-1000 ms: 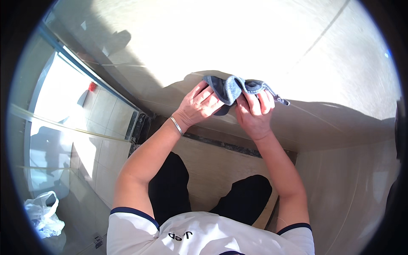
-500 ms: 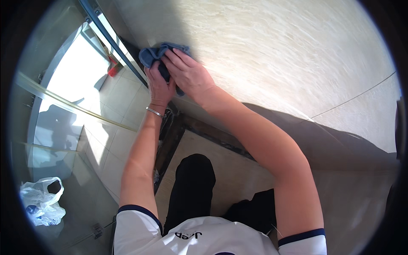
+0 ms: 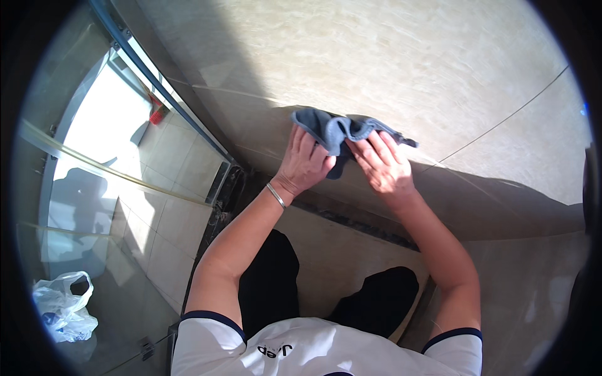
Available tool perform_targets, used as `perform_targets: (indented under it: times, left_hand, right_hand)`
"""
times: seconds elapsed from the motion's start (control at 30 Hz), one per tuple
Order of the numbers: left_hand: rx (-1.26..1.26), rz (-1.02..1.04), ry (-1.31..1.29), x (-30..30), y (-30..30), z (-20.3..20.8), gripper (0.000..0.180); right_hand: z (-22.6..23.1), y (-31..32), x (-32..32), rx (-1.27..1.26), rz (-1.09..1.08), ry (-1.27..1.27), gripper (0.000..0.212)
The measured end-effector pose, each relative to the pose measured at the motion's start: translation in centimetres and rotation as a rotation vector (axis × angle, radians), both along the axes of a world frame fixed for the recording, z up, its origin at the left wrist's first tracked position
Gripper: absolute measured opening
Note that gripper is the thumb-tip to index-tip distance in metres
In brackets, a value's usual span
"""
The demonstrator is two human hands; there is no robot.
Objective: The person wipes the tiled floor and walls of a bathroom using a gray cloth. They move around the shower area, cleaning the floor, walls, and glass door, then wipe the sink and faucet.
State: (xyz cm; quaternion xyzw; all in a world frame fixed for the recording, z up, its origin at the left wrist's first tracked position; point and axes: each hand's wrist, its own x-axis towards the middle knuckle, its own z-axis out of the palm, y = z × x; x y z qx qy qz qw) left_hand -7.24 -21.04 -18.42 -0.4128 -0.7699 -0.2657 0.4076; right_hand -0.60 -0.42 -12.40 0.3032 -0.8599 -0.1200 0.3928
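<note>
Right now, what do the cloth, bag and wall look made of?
Cloth: probably soft textile, matte; it bunches in wavy folds.
Bag: likely thin plastic film, slightly glossy; it's whitish, translucent and crinkled, with highlights.
Wall: looks like stone or ceramic tile, can't tell which; fairly smooth, faintly streaked, with thin joint lines.

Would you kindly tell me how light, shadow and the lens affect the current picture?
Head view: sunlight brightens the wall, while a broad shadow crosses its lower part; head view: glare washes out the white surface at left; head view: the fisheye rounds the frame, leaving black corners; head view: the cloth, left hand and right hand look fairly sharp.
</note>
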Motion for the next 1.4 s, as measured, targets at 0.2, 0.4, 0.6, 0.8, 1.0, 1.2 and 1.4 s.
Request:
perform_targets:
  times: [0.2, 0.4, 0.6, 0.8, 1.0, 1.2, 1.4]
  left_hand:
    - [0.170, -0.175, 0.187, 0.0, 5.0, 8.1, 0.066]
    - [0.244, -0.009, 0.325, -0.6, 5.7, 16.2, 0.071]
    - [0.002, -0.022, -0.027, 3.2, 3.7, 3.6, 0.058]
    - [0.111, 0.009, 0.230, 0.5, 1.1, 13.5, 0.064]
    - [0.260, 0.065, 0.306, -1.3, 2.3, 18.3, 0.064]
    - [0.168, 0.097, 0.045, 0.3, 1.1, 2.7, 0.063]
    - [0.191, 0.141, 0.117, -1.1, -1.4, 7.2, 0.064]
  right_hand:
    - [7.2, 2.1, 2.4, -0.123, -0.131, 0.063, 0.048]
    - [15.0, -1.0, 1.4, -0.271, -0.223, 0.279, 0.055]
    - [2.6, -0.1, 4.5, -0.048, -0.188, -0.041, 0.049]
    - [12.7, -3.9, 2.6, -0.211, -0.141, 0.140, 0.049]
    - [15.8, -5.0, -0.1, -0.264, -0.207, 0.312, 0.052]
    - [3.1, -4.3, 1.2, -0.006, -0.166, -0.046, 0.053]
    - [8.7, -7.7, 0.3, -0.070, -0.148, 0.019, 0.052]
